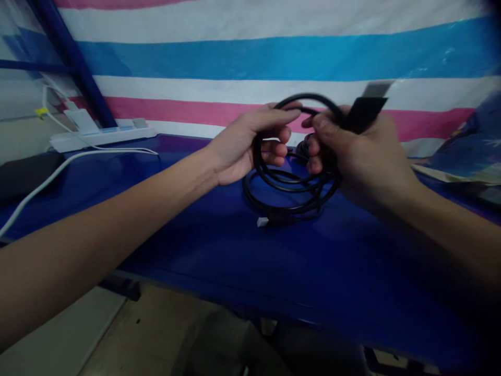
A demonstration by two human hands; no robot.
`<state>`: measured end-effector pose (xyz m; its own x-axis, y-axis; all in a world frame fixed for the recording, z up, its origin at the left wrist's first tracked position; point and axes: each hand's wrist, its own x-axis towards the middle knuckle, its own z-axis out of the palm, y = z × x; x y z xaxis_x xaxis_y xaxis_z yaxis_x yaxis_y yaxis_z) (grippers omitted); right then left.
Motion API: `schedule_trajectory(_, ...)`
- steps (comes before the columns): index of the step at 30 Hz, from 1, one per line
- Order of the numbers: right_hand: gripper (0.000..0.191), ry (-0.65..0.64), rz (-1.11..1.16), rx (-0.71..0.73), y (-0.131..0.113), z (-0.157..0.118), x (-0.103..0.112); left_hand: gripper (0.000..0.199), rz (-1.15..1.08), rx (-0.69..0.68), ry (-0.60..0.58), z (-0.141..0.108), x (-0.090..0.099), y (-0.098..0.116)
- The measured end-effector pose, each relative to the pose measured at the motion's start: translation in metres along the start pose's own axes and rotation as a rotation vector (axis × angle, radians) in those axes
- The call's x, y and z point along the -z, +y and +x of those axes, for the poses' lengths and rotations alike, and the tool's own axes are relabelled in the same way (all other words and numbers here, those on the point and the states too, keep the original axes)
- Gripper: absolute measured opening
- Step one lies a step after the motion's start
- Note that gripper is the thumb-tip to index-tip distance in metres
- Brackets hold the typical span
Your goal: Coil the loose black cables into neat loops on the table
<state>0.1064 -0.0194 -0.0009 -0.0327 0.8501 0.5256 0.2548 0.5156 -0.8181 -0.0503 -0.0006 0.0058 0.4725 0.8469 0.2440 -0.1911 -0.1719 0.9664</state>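
Between both hands, just above the blue table, hangs a loosely coiled black cable. My left hand is closed around the left side of its loops, thumb on top and fingers curled. My right hand grips the right side of the coil. From the top of that hand sticks a black plug with a flat metal end, blurred by motion. A small pale plug end shows below the coil, low over the tabletop. More black cable lies behind, partly hidden by the right fingers.
A white power strip with a white charger stands at the back left. A white cord runs across the table's left side, by a dark flat object. Striped sheeting hangs behind. Blue patterned material is at right.
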Motion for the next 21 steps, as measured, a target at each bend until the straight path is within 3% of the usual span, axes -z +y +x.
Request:
schedule_trajectory(2, 0.010, 0.110, 0.146, -0.024, -0.004, -0.001, -0.001, 0.017, -0.077, -0.027, -0.035, -0.004, -0.005, 0.005)
schedule_trajectory(4, 0.009, 0.142, 0.215, -0.072, -0.006, -0.001, -0.003, 0.034, -0.117, -0.028, -0.080, -0.007, -0.009, 0.010)
schedule_trajectory(6, 0.006, 0.059, 0.249, -0.121, -0.005, 0.000, -0.003, 0.049, -0.134, -0.012, -0.116, -0.010, -0.011, 0.014)
schedule_trajectory(8, 0.018, -0.066, 0.230, -0.148, -0.002, 0.000, -0.003, 0.052, -0.128, 0.016, -0.137, -0.012, -0.010, 0.018)
schedule_trajectory(11, 0.032, -0.052, -0.070, -0.082, 0.002, 0.001, 0.000, 0.046, -0.106, 0.081, -0.199, -0.012, -0.006, 0.018)
schedule_trajectory(15, 0.015, 0.030, -0.549, 0.084, 0.000, 0.000, 0.000, 0.047, -0.071, 0.204, -0.245, -0.009, -0.005, 0.011)
schedule_trajectory(18, 0.007, 0.025, -0.540, 0.166, -0.004, -0.003, -0.001, 0.047, -0.007, 0.235, -0.203, -0.010, -0.007, 0.011)
schedule_trajectory(21, 0.013, 0.079, -0.564, 0.287, -0.011, -0.008, -0.001, 0.045, 0.062, 0.216, -0.172, -0.012, -0.007, 0.019)
